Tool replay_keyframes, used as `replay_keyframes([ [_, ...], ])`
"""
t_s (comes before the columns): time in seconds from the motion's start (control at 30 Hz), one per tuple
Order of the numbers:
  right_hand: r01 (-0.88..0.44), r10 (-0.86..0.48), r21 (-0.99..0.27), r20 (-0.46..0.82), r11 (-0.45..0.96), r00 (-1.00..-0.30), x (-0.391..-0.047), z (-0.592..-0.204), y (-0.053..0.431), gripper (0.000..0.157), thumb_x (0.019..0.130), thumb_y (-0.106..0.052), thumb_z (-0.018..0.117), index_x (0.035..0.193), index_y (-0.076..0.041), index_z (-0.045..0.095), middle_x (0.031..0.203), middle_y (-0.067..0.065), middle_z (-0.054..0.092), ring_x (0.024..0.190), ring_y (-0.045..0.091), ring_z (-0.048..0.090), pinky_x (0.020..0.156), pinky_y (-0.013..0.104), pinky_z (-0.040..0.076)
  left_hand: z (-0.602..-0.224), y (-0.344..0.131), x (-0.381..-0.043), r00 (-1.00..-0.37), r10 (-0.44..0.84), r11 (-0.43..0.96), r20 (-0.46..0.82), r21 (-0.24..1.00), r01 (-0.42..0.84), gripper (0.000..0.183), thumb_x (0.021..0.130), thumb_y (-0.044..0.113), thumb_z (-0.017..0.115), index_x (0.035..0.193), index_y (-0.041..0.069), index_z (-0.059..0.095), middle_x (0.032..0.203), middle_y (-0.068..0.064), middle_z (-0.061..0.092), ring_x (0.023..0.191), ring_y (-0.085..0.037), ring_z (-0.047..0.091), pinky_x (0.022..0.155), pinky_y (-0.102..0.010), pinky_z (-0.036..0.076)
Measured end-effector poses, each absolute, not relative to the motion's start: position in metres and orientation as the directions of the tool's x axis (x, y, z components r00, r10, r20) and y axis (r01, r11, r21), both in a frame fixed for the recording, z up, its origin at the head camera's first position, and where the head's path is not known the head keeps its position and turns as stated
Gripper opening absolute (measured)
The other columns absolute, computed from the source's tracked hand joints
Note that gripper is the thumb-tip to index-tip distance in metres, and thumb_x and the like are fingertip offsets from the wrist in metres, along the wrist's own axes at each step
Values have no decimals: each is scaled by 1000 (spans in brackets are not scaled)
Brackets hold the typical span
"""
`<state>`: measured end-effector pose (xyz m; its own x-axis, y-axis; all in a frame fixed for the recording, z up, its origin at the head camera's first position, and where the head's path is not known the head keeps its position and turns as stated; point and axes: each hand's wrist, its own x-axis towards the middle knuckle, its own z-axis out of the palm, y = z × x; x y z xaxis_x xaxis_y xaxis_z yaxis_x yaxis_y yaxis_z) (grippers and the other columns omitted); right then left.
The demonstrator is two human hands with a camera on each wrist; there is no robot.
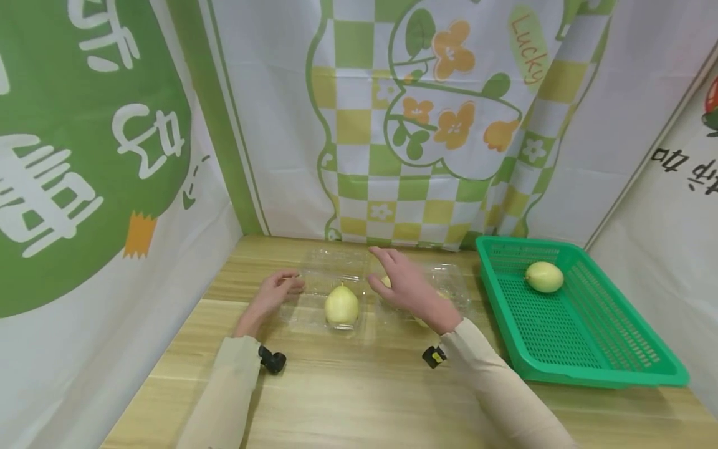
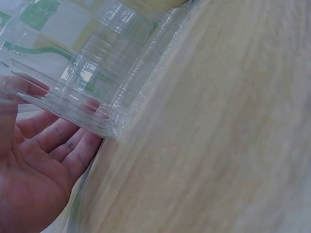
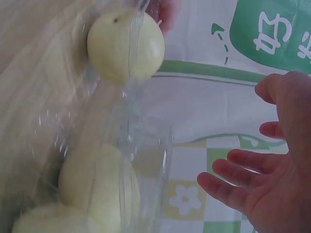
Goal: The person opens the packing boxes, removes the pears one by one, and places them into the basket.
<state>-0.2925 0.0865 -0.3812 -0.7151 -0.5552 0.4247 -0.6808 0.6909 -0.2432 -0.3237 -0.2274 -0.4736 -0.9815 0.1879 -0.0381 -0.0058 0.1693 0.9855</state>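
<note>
In the head view, a clear plastic clamshell box (image 1: 305, 315) lies on the table with its lid (image 1: 336, 260) raised at the back. One pale yellow pear (image 1: 342, 308) sits inside, stem pointing away. My left hand (image 1: 273, 291) is at the box's left side; in the left wrist view its loosely bent fingers (image 2: 58, 133) touch the box edge, some showing through the plastic. My right hand (image 1: 408, 285) hovers over a second clear box (image 1: 459, 280), fingers spread and holding nothing. Pears (image 3: 99, 187) in this second box are partly hidden by the hand in the head view.
A green plastic basket (image 1: 578, 373) stands on the right of the wooden table (image 1: 348, 399), with one pear (image 1: 544, 277) inside. Printed cloth (image 1: 364, 143) hangs behind the table and along both sides.
</note>
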Motion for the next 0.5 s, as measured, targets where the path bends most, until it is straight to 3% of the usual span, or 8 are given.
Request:
replay_keyframes([
  [0.27,-709,-605,-243,384,662,-697,-293,-399,55,55,95,-39,45,143,-15,32,133,7,48,119,23,48,93,40,47,-468,-225,-318,-982,185,168,-38,986,-6,47,99,20,41,137,-6,32,130,-30,47,118,-43,48,102,-51,38],
  [0.5,-748,-645,-191,400,635,-651,-295,-411,31,54,94,-37,47,139,-9,37,130,9,48,116,25,49,93,39,46,-485,-229,-330,-989,145,220,-18,975,14,46,99,29,42,135,1,38,127,-24,54,113,-35,56,96,-43,46],
])
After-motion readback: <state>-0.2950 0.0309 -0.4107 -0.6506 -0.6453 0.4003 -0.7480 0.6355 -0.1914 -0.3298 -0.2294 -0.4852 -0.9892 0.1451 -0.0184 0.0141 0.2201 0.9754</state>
